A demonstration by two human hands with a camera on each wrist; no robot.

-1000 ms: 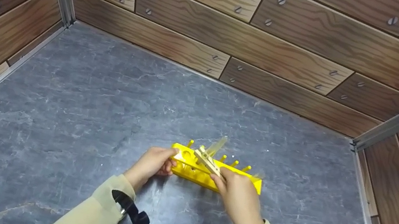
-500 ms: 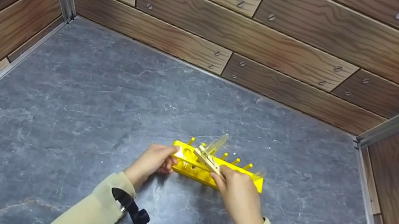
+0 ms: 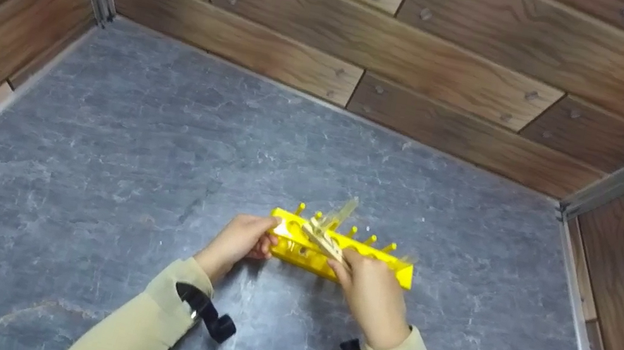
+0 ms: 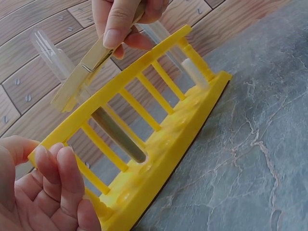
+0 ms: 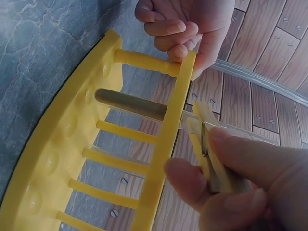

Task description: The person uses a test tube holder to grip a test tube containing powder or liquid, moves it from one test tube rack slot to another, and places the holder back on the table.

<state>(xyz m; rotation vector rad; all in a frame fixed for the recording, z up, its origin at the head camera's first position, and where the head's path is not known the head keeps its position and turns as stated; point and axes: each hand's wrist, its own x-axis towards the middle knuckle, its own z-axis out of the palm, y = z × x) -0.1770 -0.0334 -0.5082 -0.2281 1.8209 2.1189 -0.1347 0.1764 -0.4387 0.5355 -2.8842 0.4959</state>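
Note:
A yellow test tube rack (image 3: pixel 404 276) stands on the grey surface. My left hand (image 3: pixel 239 240) pinches the left end of its top bar between thumb and fingers. In my right hand (image 3: pixel 377 295) is a wooden test tube clamp (image 4: pixel 77 86) with a metal spring. The clamp's jaws are around the upper part of a glass test tube (image 4: pixel 120 134), just above the top bar. This tube passes down through the rack, holds dark greenish-brown liquid, and its rounded bottom is at the base. Its clear upper part sticks out above the clamp.
A second clear tube (image 4: pixel 194 73) stands at the rack's far right end; what it holds is hard to tell. Several yellow pegs (image 3: pixel 372 240) rise along the rack's back. Wood-patterned walls (image 3: pixel 288 17) with metal corner posts enclose the grey surface (image 3: pixel 166 130).
The whole head view has shifted slightly, so walls, rack and hands all sit higher in the frame. Both hands keep the same hold on the rack and the clamp.

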